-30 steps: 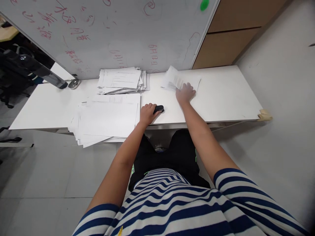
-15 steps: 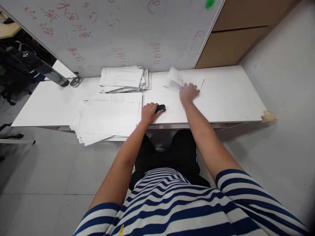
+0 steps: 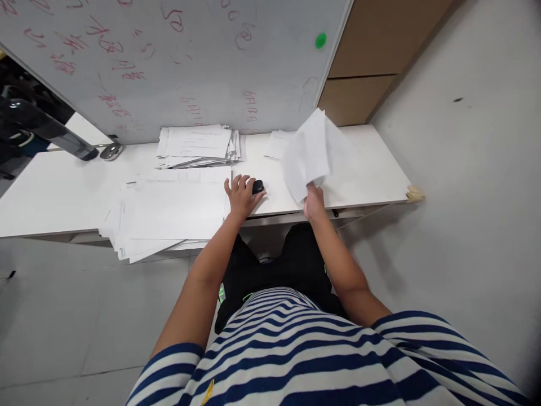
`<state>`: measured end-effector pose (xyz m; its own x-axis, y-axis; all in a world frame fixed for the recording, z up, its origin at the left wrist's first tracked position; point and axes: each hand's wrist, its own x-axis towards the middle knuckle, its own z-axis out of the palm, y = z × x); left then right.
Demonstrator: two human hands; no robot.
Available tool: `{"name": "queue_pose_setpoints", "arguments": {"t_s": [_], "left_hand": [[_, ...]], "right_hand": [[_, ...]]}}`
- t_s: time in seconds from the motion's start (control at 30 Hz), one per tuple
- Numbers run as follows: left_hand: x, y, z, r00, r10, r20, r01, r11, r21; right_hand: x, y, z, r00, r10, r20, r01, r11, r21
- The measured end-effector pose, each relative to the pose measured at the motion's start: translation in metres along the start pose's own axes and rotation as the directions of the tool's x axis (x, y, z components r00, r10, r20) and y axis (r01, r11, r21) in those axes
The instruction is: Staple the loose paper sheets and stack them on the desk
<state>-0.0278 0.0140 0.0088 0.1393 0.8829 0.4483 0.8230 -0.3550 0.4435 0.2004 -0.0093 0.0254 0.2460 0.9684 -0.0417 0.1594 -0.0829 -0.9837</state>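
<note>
My right hand [image 3: 313,203] is closed on the lower edge of a few white paper sheets [image 3: 310,149], which it holds up off the desk, bent and partly blurred. My left hand [image 3: 240,196] rests by the desk's front edge with its fingers spread. Right beside its fingers and thumb lies a small black stapler [image 3: 258,186], partly covered by the hand. Left of that hand a wide spread of white papers [image 3: 177,208] hangs over the desk edge. Behind it sits a stack of printed papers [image 3: 196,142].
A whiteboard [image 3: 203,62] with red writing stands along the back of the white desk [image 3: 363,175]. More paper [image 3: 276,144] lies behind the raised sheets. A computer mouse [image 3: 111,151] and a dark bottle [image 3: 74,144] are at the left, brown boxes [image 3: 359,98] at the back right.
My right hand has lifted sheets off the desk and drawn them towards me. My left hand's fingers have loosened and spread beside the stapler. The view has shifted to the right.
</note>
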Motion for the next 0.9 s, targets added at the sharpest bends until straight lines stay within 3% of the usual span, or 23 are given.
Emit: {"name": "queue_pose_setpoints", "arguments": {"t_s": [0.1,0.17,0.27,0.3,0.37,0.47,0.53,0.63,0.77,0.9], "left_hand": [[-0.013,0.023,-0.011,0.999,0.049,0.005,-0.048,0.989,-0.14],[-0.026,0.051,-0.019,0.999,0.041,-0.013,-0.043,0.955,-0.292],[-0.043,0.1,-0.031,0.995,-0.048,0.091,0.096,0.758,-0.645],[-0.046,0.112,-0.035,0.976,-0.11,0.186,0.212,0.653,-0.727],[-0.046,0.128,-0.044,0.894,-0.165,0.416,0.445,0.425,-0.788],[-0.039,0.124,-0.052,0.758,-0.148,0.635,0.652,0.157,-0.742],[-0.037,0.111,-0.053,0.702,-0.175,0.69,0.707,0.054,-0.705],[-0.039,0.091,-0.047,0.633,-0.275,0.723,0.743,-0.044,-0.667],[-0.051,0.075,-0.037,0.607,-0.318,0.728,0.739,-0.111,-0.664],[-0.062,0.067,-0.031,0.574,-0.439,0.691,0.759,-0.032,-0.65]], "right_hand": [[-0.053,0.016,-0.009,1.0,-0.026,-0.006,0.027,0.957,0.29],[-0.078,0.026,-0.015,1.0,-0.004,-0.028,0.014,0.923,0.384],[-0.103,0.031,-0.027,0.995,0.023,-0.101,-0.003,0.98,0.199],[-0.108,0.03,-0.031,0.994,-0.009,-0.111,0.017,0.997,0.071],[-0.114,0.024,-0.037,0.988,-0.144,-0.058,0.127,0.964,-0.232],[-0.115,0.016,-0.037,0.944,-0.309,0.113,0.314,0.742,-0.592],[-0.111,0.016,-0.033,0.925,-0.326,0.198,0.365,0.605,-0.708],[-0.106,0.022,-0.022,0.912,-0.309,0.269,0.396,0.499,-0.77],[-0.102,0.028,-0.015,0.912,-0.277,0.302,0.402,0.465,-0.789],[-0.103,0.025,-0.024,0.9,-0.274,0.34,0.434,0.465,-0.772]]}}
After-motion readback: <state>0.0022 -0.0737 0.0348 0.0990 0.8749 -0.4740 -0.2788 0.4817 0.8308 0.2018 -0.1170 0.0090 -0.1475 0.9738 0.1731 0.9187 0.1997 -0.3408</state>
